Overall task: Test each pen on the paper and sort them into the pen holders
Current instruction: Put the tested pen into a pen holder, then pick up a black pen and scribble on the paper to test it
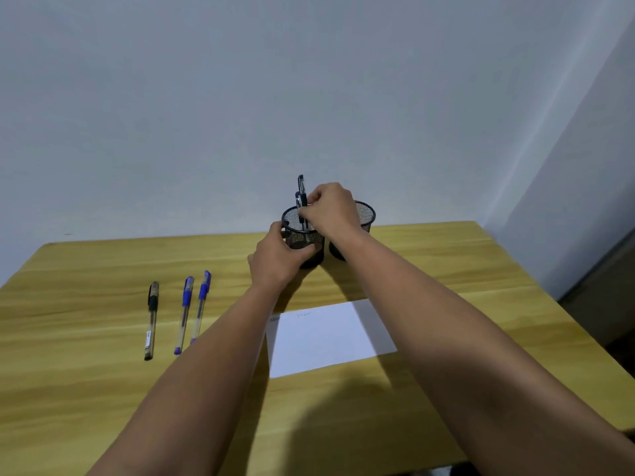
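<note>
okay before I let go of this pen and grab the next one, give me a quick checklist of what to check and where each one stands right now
1. Pen over the correct holder: the right hand holds a dark pen in the left mesh holder. Ok.
2. Holder steadied: the left hand grips it. Ok.
3. Pen fully seated: its tip is hidden behind the mesh. Cannot tell.
4. Right mesh holder upright and close by. Ok.
5. Pens left to test: one black pen and two blue pens lie on the table. Ok.
6. Paper has room for scribbles: only two faint marks near its far edge. Ok.
</note>
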A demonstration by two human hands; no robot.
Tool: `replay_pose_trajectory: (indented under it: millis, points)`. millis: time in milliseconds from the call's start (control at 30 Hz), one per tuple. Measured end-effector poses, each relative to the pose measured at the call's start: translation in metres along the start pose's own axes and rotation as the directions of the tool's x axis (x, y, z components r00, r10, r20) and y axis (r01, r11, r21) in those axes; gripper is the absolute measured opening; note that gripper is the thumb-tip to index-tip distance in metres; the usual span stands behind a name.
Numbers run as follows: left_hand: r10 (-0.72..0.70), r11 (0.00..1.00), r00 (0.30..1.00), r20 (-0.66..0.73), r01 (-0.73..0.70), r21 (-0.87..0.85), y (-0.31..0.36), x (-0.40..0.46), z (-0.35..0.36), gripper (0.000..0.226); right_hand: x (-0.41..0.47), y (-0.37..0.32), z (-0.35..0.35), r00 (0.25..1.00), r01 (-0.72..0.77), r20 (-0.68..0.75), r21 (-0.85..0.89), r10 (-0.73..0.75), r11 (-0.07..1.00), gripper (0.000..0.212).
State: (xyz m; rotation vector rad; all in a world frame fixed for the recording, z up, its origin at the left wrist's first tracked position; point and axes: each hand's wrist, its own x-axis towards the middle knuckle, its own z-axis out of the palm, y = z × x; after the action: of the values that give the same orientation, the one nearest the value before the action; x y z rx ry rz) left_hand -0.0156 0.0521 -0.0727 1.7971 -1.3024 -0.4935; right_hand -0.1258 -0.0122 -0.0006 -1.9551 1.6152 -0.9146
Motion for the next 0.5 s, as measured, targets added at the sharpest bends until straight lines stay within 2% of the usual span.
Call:
replay_pose_trajectory:
  millis: [100, 200, 300, 367, 433, 500]
  points:
    - [-0.001, 1.0, 0.999, 0.041, 0.0, 0.018, 0.002, -0.002, -0.007, 0.084, -0.008, -0.01, -0.001, 1.0, 0.001, -0.027, -0.051, -0.003, 0.999, 0.041]
    - [0.025, 0.999, 0.997, 0.071, -0.028, 0.037, -0.002, -0.006, -0.028, 0.095, -0.017, -0.025, -0.006, 0.996, 0.046, -0.078, -0.028, -0.048, 0.999, 0.039]
    - [0.06, 0.992, 0.997, 0.041, -0.064, 0.106, -0.011, -0.01, -0.066, 0.066, -0.031, -0.047, -0.009, 0.992, 0.089, -0.093, 0.019, -0.087, 0.996, 0.03]
    - [0.086, 0.978, 0.996, 0.002, -0.085, 0.19, -0.022, -0.013, -0.097, 0.045, -0.045, -0.062, -0.003, 0.993, 0.108, -0.056, 0.053, -0.105, 0.993, 0.022]
    - [0.087, 0.957, 0.996, -0.023, -0.077, 0.28, -0.039, -0.017, -0.129, 0.035, -0.062, -0.077, 0.009, 0.993, 0.12, 0.005, 0.07, -0.12, 0.99, 0.012]
    - [0.056, 0.93, 0.998, -0.029, -0.042, 0.365, -0.058, -0.022, -0.159, 0.033, -0.077, -0.086, 0.028, 0.986, 0.136, 0.088, 0.081, -0.143, 0.987, 0.014]
